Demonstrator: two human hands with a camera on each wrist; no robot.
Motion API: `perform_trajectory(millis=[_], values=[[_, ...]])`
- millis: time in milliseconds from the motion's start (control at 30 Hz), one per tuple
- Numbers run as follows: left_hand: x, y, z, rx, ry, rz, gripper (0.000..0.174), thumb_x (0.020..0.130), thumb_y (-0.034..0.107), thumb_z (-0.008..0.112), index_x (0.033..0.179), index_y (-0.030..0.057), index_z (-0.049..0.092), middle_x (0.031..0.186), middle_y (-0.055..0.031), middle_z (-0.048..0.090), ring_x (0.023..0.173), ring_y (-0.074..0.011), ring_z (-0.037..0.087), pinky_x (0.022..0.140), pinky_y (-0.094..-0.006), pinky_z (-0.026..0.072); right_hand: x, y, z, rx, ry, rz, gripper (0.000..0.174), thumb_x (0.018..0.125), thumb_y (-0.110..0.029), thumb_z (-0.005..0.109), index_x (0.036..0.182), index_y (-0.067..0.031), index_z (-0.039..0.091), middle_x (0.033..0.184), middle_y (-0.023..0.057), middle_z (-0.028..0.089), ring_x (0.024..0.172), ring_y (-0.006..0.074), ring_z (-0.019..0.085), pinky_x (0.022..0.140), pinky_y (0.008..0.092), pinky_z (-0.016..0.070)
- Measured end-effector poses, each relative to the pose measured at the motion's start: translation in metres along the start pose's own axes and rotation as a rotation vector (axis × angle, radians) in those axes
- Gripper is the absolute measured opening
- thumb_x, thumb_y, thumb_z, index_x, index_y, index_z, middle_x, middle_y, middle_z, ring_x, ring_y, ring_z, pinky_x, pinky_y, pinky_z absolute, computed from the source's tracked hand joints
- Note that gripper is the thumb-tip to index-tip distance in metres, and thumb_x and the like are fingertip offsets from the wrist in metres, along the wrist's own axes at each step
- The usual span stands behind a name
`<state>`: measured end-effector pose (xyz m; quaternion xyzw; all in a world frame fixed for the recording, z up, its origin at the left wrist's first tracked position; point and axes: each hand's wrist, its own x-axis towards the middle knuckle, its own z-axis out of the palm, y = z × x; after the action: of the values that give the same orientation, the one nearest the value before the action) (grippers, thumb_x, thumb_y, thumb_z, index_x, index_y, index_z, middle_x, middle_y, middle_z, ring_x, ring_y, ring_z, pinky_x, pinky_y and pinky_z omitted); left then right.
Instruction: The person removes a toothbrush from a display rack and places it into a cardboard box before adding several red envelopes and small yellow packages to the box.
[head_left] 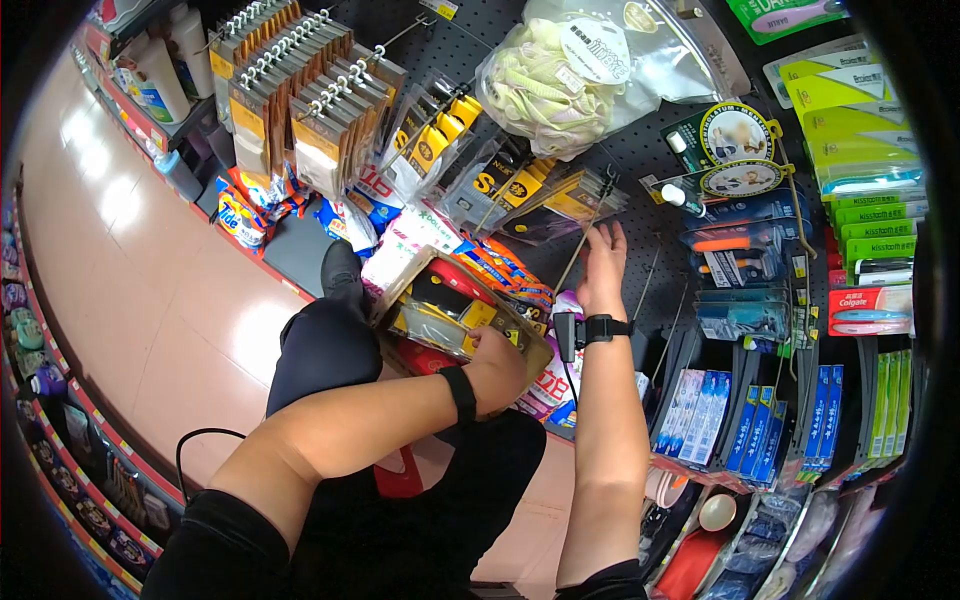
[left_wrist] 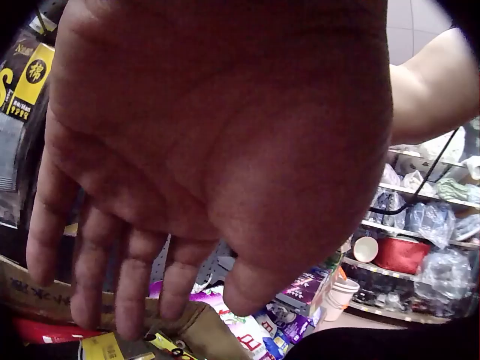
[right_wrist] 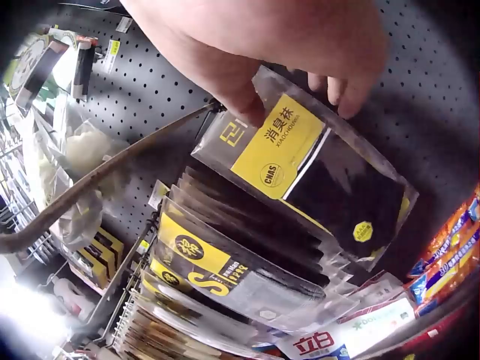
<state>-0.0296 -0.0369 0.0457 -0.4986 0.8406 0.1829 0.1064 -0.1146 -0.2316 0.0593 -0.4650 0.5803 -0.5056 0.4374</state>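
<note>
My right hand (right_wrist: pixel 300 45) is at a display hook (right_wrist: pixel 112 165), its thumb on the front of a clear sock packet (right_wrist: pixel 300 161) with a yellow label and its fingers behind the top edge. In the head view this right hand (head_left: pixel 602 265) is raised by the pegboard. My left hand (left_wrist: pixel 202 150) reaches down into a cardboard box (left_wrist: pixel 206 334), fingers loosely extended, fingertips right at a yellow-labelled packet (left_wrist: pixel 112 347). In the head view the box (head_left: pixel 538 365) sits by my legs and contains several sock packets (head_left: pixel 425 322) and a red item (head_left: pixel 460 280).
More sock packets (head_left: pixel 505 190) hang on hooks to the left, and thin brown packets (head_left: pixel 335 130) farther left. Detergent bags (head_left: pixel 240 215) line the shelf below. A bagged bath puff (head_left: pixel 550 80) hangs above. Razors (head_left: pixel 735 245) and toothpaste boxes (head_left: pixel 690 410) stand to the right.
</note>
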Motion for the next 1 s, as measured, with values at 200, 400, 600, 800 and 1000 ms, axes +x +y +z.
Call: perform_trajectory(millis=[200,400,600,800,1000], values=[[0.001,0.0,-0.002,-0.033,-0.009,-0.012,0.034,0.089,0.024,0.058,0.11,0.0027,0.073,0.109,-0.0185,0.071,0.097,-0.0366,0.068,0.079,-0.0575,0.0457,0.011,-0.003,-0.002,-0.05,-0.175,0.097,0.079,0.085,-0.017,0.075,0.149,-0.0029,0.031,0.142,0.0134,0.049,0.121,0.0214,0.05,0.097,0.0319,0.0378],[-0.001,0.0,-0.003,-0.033,-0.009,-0.013,0.033,0.089,0.024,0.058,0.11,0.003,0.073,0.109,-0.0182,0.071,0.097,-0.0369,0.068,0.08,-0.057,0.0462,0.007,-0.004,0.005,-0.018,-0.08,0.033,0.074,0.082,-0.019,0.08,0.14,0.0009,0.037,0.13,0.0105,0.059,0.105,0.0164,0.055,0.089,0.032,0.0412],[-0.003,-0.001,-0.006,-0.049,0.009,-0.014,0.031,0.09,0.022,0.057,0.109,0.0034,0.073,0.11,-0.0183,0.071,0.098,-0.0371,0.068,0.08,-0.057,0.0466,0.018,0.015,-0.005,-0.053,-0.086,0.033,0.045,0.084,-0.022,0.079,0.117,-0.0024,0.054,0.091,0.0024,0.064,0.082,0.0128,0.059,0.074,0.0271,0.0461],[0.001,0.002,-0.004,-0.058,-0.002,-0.025,0.032,0.09,0.023,0.058,0.11,0.0032,0.073,0.111,-0.0169,0.071,0.098,-0.036,0.068,0.08,-0.0578,0.0463,0.001,0.01,-0.01,-0.043,-0.26,0.111,0.016,0.094,-0.014,0.064,0.109,-0.0084,0.061,0.087,-0.0009,0.062,0.076,0.0104,0.057,0.072,0.0255,0.0498],[0.0,0.002,-0.003,-0.045,-0.023,-0.006,0.033,0.089,0.025,0.059,0.111,0.0034,0.073,0.11,-0.0169,0.071,0.098,-0.0355,0.068,0.079,-0.0582,0.0461,-0.028,0.003,-0.007,0.101,-0.213,0.191,0.017,0.09,-0.003,0.054,0.107,-0.0043,0.058,0.094,0.0033,0.061,0.08,0.0118,0.059,0.078,0.0285,0.0544]])
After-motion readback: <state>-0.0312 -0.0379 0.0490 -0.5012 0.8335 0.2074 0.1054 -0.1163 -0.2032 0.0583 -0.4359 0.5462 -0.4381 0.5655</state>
